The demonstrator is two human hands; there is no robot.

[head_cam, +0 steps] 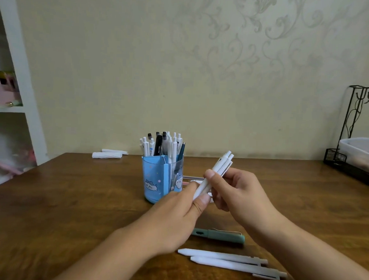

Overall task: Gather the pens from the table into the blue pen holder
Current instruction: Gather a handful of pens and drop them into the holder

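Holding: both hands on a small bunch of white pens [215, 174], raised just right of the blue pen holder [161, 179]
Right hand [238, 193]: thumb and fingers curled round the bunch's middle, clicker ends up
Left hand [176, 215]: thumb and fingers pinching the tip ends, probably squaring them so they drop in together
Bunch count: at least two clickers visible, maybe three; cannot tell exactly
Holder: upright on the table [71, 198], already crowded, roughly a dozen pens, mostly white, a few black
Left on table: two white pens [233, 261] side by side near the right forearm, one green pen [219, 235] between the arms
Behind hands: pale pens partly hidden, count unclear
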